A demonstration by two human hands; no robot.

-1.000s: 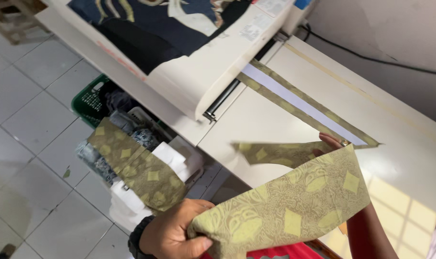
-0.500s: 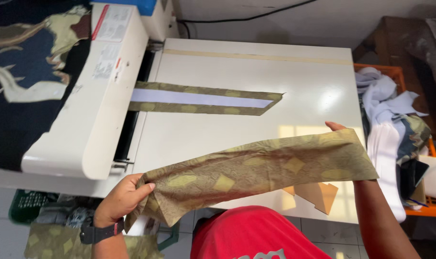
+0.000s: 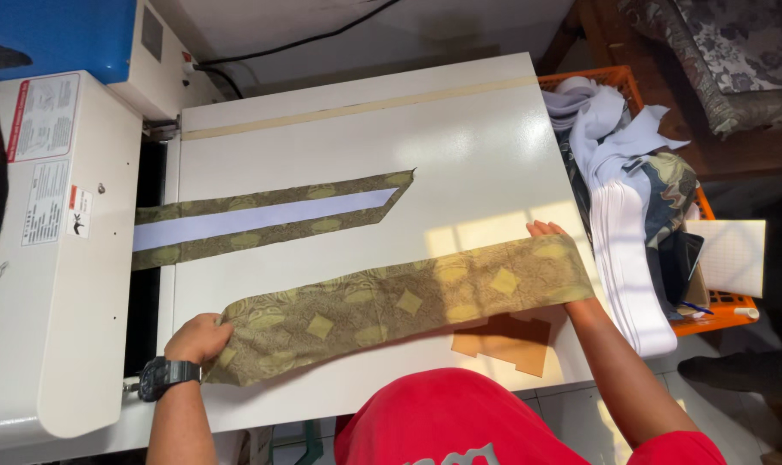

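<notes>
White and glossy, the worktop [image 3: 339, 146] carries a long olive patterned fabric strip [image 3: 399, 306] stretched flat between both hands. Left hand [image 3: 197, 337] has its fingers clamped on one end; right hand [image 3: 547, 231] lies under the other, its grip hidden. Another strip [image 3: 270, 217] with white lining lies beyond, entering the press [image 3: 55, 258].

orange basket [image 3: 725, 320] holding white fabric stack [image 3: 625, 258], right of table [image 3: 339, 138].
</notes>
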